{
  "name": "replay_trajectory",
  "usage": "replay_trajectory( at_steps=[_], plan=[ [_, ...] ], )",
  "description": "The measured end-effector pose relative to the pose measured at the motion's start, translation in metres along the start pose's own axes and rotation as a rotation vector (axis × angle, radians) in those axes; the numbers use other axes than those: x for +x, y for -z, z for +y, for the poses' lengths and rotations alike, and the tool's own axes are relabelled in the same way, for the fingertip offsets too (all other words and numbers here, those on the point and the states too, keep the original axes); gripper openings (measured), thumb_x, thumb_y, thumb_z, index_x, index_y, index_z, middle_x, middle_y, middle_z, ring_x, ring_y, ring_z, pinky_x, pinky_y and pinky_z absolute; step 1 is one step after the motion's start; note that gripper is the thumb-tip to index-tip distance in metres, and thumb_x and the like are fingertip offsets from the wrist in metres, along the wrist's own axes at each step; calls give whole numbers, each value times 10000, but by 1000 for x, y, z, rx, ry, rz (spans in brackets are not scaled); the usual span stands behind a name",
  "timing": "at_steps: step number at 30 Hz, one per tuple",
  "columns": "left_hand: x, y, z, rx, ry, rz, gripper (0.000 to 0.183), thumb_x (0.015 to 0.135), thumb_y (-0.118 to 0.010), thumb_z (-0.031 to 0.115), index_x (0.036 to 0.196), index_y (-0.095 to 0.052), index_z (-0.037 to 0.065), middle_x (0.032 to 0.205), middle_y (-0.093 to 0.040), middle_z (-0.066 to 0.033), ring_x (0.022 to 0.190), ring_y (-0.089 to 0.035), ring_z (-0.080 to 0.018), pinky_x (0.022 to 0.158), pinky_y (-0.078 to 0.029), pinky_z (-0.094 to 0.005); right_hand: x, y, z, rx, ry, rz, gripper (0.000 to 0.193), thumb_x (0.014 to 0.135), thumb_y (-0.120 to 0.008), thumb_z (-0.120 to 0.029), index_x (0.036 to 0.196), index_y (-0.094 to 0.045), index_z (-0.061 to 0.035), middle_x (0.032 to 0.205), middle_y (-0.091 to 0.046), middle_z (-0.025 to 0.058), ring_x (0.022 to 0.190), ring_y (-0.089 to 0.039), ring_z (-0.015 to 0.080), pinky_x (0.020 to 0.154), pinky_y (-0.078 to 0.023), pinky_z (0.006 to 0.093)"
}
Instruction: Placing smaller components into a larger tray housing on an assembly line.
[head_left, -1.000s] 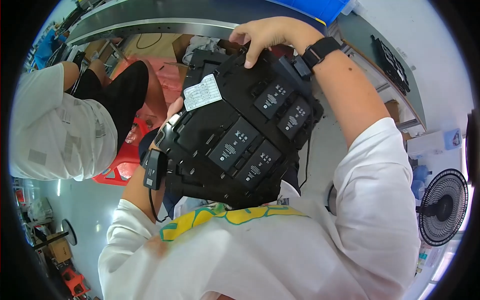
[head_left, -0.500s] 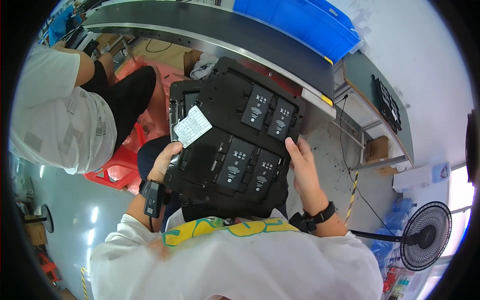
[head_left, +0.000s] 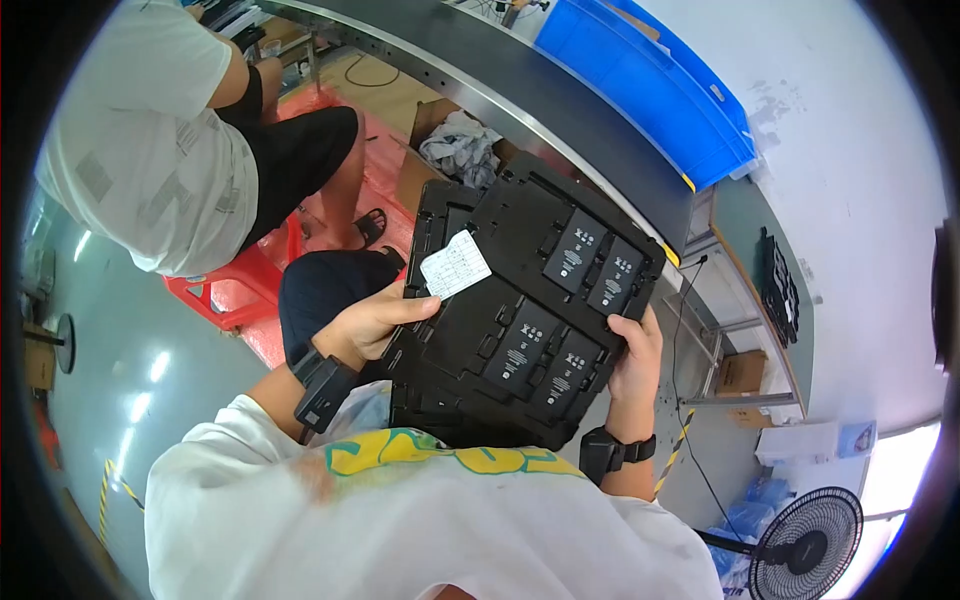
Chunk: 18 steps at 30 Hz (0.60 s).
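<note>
Above my lap I hold a black plastic tray (head_left: 470, 335), tilted and lying on at least one more black tray (head_left: 428, 232). Flat black batteries (head_left: 575, 250) with white print sit in slots on its right part. A white paper slip (head_left: 455, 265) lies on the left part, near my left thumb. My left hand (head_left: 385, 318) grips the left edge, thumb on top. At the right edge my right hand (head_left: 637, 360) is closed on the same tray, thumb over the rim. The fingers of both hands are partly hidden below.
A dark conveyor belt (head_left: 480, 75) with a metal edge runs ahead, bearing a blue bin (head_left: 650, 90). Below it stands a cardboard box with grey cloth (head_left: 462, 145). On my left another person sits on a red stool (head_left: 225, 300). Another black tray (head_left: 780, 285) lies on the right-hand table (head_left: 745, 215).
The view has swung, so the surroundings appear turned. The tray sits further right and lower in the picture, with both hands still on it. My left thumb reaches further over its edge.
</note>
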<state>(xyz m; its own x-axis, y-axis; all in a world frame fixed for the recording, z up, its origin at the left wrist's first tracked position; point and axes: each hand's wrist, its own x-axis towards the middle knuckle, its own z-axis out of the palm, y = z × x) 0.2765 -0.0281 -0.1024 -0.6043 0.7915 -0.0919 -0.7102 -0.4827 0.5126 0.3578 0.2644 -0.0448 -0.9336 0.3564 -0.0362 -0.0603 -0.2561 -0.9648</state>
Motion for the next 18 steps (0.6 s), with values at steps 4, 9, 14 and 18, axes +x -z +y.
replay_trajectory(
  at_steps=[4,9,14,18],
  plan=[
    [3,35,-26,-234,-1,-46,628,862,-555,500,1305,-483,61,1231,-580,-143,1041,-624,-233,888,-507,-398,3,0,-3,154,-16,-56,389,774,-571,16,1154,-513,77,1059,-631,142,913,-642,206,835,-511,293],
    [10,30,-26,-374,72,-2,790,800,-423,711,1249,-555,74,1179,-622,-128,1022,-633,-229,883,-510,-384,4,-2,-4,295,-93,-109,373,796,-571,0,1151,-503,90,1046,-633,152,907,-655,230,804,-547,333],
    [9,14,-18,-414,136,71,651,830,-472,645,1063,-644,61,976,-696,-98,782,-690,-202,688,-572,-345,8,-12,-12,-62,-111,-129,365,792,-646,-48,1127,-556,66,1004,-648,99,905,-621,166,841,-477,282],
    [9,34,-26,-534,110,-52,645,822,-484,646,1081,-641,76,1001,-690,-103,812,-688,-216,703,-570,-349,5,-19,-21,-639,-99,-36,441,782,-695,-103,1189,-557,-3,1116,-588,114,878,-595,130,787,-465,261]
  ],
)
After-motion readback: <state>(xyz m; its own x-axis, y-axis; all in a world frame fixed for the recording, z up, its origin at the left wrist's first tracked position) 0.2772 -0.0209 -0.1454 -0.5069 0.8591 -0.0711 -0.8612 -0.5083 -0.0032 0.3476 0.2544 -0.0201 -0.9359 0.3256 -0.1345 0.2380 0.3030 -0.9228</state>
